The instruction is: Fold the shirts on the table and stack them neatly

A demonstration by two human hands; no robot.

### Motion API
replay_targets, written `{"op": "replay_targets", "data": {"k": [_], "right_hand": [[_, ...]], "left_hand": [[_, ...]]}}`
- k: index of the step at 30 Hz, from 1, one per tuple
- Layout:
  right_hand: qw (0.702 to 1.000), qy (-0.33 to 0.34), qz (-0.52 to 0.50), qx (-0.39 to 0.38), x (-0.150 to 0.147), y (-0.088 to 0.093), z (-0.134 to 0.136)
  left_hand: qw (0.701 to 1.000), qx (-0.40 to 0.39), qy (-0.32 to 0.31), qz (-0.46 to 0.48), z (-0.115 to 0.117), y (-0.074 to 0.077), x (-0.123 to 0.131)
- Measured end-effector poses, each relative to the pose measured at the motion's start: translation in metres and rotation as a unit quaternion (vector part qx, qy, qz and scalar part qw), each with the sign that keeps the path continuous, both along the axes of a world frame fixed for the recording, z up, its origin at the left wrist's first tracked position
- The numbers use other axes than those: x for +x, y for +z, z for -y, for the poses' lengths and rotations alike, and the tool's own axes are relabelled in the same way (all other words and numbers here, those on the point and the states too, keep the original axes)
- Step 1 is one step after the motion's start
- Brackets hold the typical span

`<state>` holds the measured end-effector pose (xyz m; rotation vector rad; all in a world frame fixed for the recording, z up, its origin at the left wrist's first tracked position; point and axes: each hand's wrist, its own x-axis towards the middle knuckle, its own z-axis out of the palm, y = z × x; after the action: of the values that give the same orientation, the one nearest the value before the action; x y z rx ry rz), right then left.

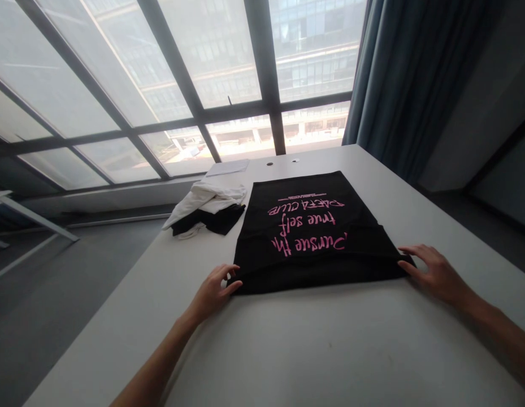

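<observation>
A black cloth [313, 226] with pink lettering, upside down in this view, lies spread on the white table [330, 339]. Its near part forms a folded band. My left hand [215, 288] is at the near left corner, thumb and fingers apart around the edge. At the near right corner, my right hand [435, 274] touches the cloth in the same way, its thumb and fingers apart on either side of the corner.
Left of the black cloth is a crumpled pile of white and black fabric [209, 206]. A flat white item [228, 167] lies behind it. Two small round fittings sit at the table's far end, before the windows. A blue curtain [389, 85] hangs at the right.
</observation>
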<state>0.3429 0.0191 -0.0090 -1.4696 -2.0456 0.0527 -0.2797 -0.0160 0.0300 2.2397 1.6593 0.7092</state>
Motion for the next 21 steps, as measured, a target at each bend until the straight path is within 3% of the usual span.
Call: {"op": "replay_targets", "data": {"k": [5, 9, 14, 21], "right_hand": [[0.994, -0.028, -0.069, -0.081, 0.0, -0.004, -0.002], [0.988, -0.009, -0.098, -0.122, -0.004, 0.001, -0.003], [0.978, -0.03, -0.148, -0.144, -0.006, 0.01, -0.007], [0.964, -0.063, -0.242, -0.089, -0.018, 0.027, -0.04]], "left_hand": [[0.994, -0.093, 0.045, 0.035, 0.001, -0.001, -0.001], [0.989, -0.138, 0.014, 0.043, 0.003, 0.01, 0.001], [0.988, -0.117, -0.017, 0.095, 0.0, 0.015, -0.002], [0.974, -0.065, 0.08, 0.203, -0.032, 0.014, -0.008]]}}
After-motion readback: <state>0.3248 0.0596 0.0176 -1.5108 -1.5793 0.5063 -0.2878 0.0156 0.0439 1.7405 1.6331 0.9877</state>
